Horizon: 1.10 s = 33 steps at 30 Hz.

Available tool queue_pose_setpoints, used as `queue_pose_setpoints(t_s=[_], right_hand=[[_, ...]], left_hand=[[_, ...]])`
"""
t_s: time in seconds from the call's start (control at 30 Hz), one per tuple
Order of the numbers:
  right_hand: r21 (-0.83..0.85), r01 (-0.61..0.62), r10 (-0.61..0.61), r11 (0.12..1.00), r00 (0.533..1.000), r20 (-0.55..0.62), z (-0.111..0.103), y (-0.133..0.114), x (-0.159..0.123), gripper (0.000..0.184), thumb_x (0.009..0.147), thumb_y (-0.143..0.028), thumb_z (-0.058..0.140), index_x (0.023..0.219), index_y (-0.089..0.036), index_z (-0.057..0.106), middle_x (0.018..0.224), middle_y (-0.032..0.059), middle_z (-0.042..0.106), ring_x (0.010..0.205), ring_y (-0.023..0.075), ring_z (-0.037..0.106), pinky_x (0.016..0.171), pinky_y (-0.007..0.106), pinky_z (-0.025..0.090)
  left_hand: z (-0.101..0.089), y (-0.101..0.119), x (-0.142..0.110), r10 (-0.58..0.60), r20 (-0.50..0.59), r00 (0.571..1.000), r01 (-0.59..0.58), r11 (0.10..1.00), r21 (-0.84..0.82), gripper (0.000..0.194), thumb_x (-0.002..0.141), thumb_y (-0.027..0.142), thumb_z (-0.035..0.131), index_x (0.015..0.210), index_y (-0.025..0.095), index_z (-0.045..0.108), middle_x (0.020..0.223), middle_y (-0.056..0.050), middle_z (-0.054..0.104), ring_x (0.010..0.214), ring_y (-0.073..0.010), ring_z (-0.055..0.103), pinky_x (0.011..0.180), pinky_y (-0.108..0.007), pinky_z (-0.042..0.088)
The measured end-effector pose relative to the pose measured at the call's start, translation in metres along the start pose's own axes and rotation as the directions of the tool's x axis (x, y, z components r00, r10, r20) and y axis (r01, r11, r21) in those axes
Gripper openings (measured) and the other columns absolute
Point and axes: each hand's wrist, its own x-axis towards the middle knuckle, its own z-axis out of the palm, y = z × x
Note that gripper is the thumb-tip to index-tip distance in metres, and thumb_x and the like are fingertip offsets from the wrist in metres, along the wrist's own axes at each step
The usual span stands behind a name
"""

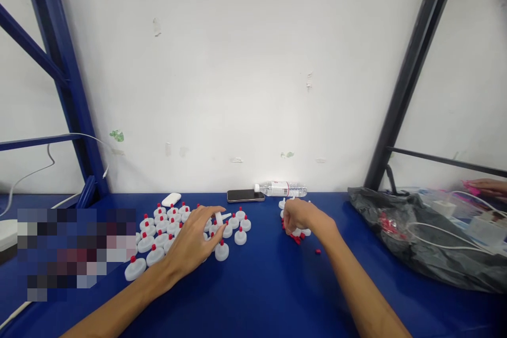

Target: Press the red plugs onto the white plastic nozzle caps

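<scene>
Several white caps with red tips (158, 232) stand in a cluster on the blue table (261, 285). My left hand (194, 240) reaches over the cluster's right side, fingers closed round a white cap (219, 217). My right hand (297, 216) is curled, knuckles up, over a small pile of loose red tips (298, 238) and a few white caps. What its fingers pinch is hidden. One red tip (317, 251) lies alone to the right.
A phone (245, 196) and a lying water bottle (282, 188) sit at the wall. A black plastic bag (420, 237) with red pieces and white cables fills the right. Another person's hand (489, 187) shows at far right. Blue rack posts flank both sides.
</scene>
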Motion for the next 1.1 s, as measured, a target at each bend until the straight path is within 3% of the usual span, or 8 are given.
queue_pose_setpoints(t_s=[0.17, 0.33, 0.43, 0.57, 0.63, 0.7, 0.93, 1.1], right_hand=[[0.045, 0.071, -0.069, 0.996, 0.997, -0.044, 0.003, 0.003, 0.005, 0.015, 0.065, -0.004, 0.079, 0.063, -0.018, 0.077, 0.077, 0.0081, 0.079, 0.077, 0.0267, 0.075, 0.069, 0.031, 0.050], [0.216, 0.263, -0.235, 0.940, 0.961, -0.147, 0.004, -0.001, 0.008, 0.010, 0.087, -0.016, 0.067, 0.080, -0.017, 0.075, 0.079, 0.0066, 0.079, 0.070, 0.0208, 0.074, 0.067, 0.028, 0.054], [0.332, 0.399, -0.333, 0.855, 0.912, -0.240, 0.006, -0.014, 0.007, 0.011, 0.093, -0.021, 0.062, 0.097, -0.017, 0.071, 0.089, 0.0065, 0.079, 0.077, 0.0179, 0.075, 0.068, 0.025, 0.056], [0.409, 0.568, -0.424, 0.714, 0.816, -0.392, 0.006, -0.036, -0.001, 0.024, 0.094, -0.029, 0.067, 0.116, -0.020, 0.071, 0.104, 0.0073, 0.079, 0.093, 0.0193, 0.074, 0.082, 0.030, 0.057], [0.454, 0.649, -0.472, 0.610, 0.759, -0.450, 0.007, -0.045, -0.004, 0.025, 0.092, -0.034, 0.070, 0.113, -0.021, 0.076, 0.104, 0.0072, 0.079, 0.095, 0.0214, 0.073, 0.084, 0.033, 0.056], [0.517, 0.682, -0.488, 0.517, 0.731, -0.477, 0.011, -0.052, -0.006, 0.022, 0.090, -0.039, 0.073, 0.101, -0.021, 0.081, 0.101, 0.0075, 0.080, 0.092, 0.0225, 0.073, 0.080, 0.033, 0.056], [0.637, 0.654, -0.476, 0.407, 0.748, -0.463, 0.028, -0.066, -0.002, 0.029, 0.078, -0.044, 0.084, 0.089, -0.017, 0.083, 0.075, 0.0061, 0.078, 0.070, 0.0202, 0.071, 0.066, 0.030, 0.053], [0.706, 0.625, -0.485, 0.334, 0.756, -0.440, 0.032, -0.071, -0.004, 0.032, 0.073, -0.046, 0.088, 0.086, -0.017, 0.084, 0.074, 0.0068, 0.078, 0.069, 0.0210, 0.071, 0.063, 0.030, 0.051]], left_hand=[[0.001, -0.001, 0.000, 0.004, 0.001, 1.000, -0.004, 1.000, -0.006, 0.028, 0.096, 0.036, 0.056, 0.122, 0.029, 0.064, 0.114, -0.006, 0.074, 0.108, -0.0298, 0.069, 0.102, -0.056, 0.056], [0.001, -0.002, -0.001, 0.024, 0.005, 1.000, -0.024, 1.000, -0.010, 0.028, 0.097, 0.038, 0.057, 0.123, 0.029, 0.063, 0.116, -0.004, 0.074, 0.111, -0.0309, 0.068, 0.110, -0.058, 0.050], [-0.001, 0.001, -0.001, 0.036, 0.003, 0.999, -0.036, 0.999, -0.012, 0.030, 0.100, 0.038, 0.055, 0.128, 0.029, 0.062, 0.120, -0.004, 0.072, 0.114, -0.0309, 0.067, 0.110, -0.056, 0.050], [-0.004, 0.005, 0.001, 0.047, 0.001, 0.999, -0.047, 0.999, -0.012, 0.030, 0.102, 0.038, 0.054, 0.130, 0.028, 0.062, 0.118, -0.005, 0.071, 0.111, -0.0276, 0.068, 0.101, -0.048, 0.056], [-0.002, 0.003, 0.001, 0.055, -0.003, 0.998, -0.055, 0.998, -0.010, 0.031, 0.101, 0.038, 0.056, 0.130, 0.029, 0.063, 0.118, -0.005, 0.072, 0.111, -0.0272, 0.068, 0.102, -0.048, 0.056], [0.000, -0.001, 0.000, 0.065, -0.009, 0.998, -0.065, 0.998, -0.007, 0.033, 0.100, 0.038, 0.058, 0.131, 0.030, 0.063, 0.118, -0.004, 0.073, 0.111, -0.0271, 0.068, 0.105, -0.049, 0.053], [0.005, -0.006, -0.003, 0.127, -0.029, 0.991, -0.128, 0.992, -0.015, 0.034, 0.101, 0.038, 0.060, 0.134, 0.031, 0.062, 0.122, -0.003, 0.073, 0.113, -0.0253, 0.068, 0.109, -0.046, 0.050], [0.003, -0.003, -0.003, 0.186, -0.077, 0.980, -0.188, 0.982, -0.022, 0.033, 0.101, 0.039, 0.061, 0.133, 0.031, 0.062, 0.116, -0.003, 0.075, 0.108, -0.0242, 0.069, 0.102, -0.045, 0.053]])
